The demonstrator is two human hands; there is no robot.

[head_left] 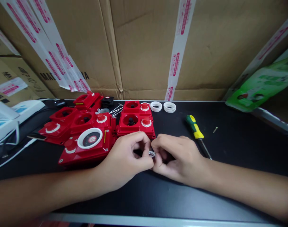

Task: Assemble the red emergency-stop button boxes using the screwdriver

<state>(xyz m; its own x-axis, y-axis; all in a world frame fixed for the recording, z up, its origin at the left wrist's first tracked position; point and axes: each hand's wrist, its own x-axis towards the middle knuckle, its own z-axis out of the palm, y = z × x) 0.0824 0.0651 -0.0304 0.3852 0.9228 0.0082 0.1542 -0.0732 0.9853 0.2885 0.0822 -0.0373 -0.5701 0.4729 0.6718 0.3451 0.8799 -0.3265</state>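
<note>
My left hand [131, 154] and my right hand [179, 156] meet above the front middle of the black table. Thumb and fingers of both are pinched around a small silvery metal piece [151, 154], mostly hidden by the fingertips. Just behind my left hand sit red boxes with round knobs, one [136, 126] near my fingers. Another red box [84, 146], left of my wrist, bears a white ring [90, 138] around a dark disc. A screwdriver [195, 128] with a green and yellow handle lies beyond my right hand, its shaft partly hidden by the forearm.
White rings [169, 107] lie at the back, near thin metal rods [116, 110]. A small screw [215, 129] rests right of the screwdriver. Cardboard boxes [144, 47] wall off the back. A green package [259, 85] leans at right; a white power strip [7, 118] and cables stand left.
</note>
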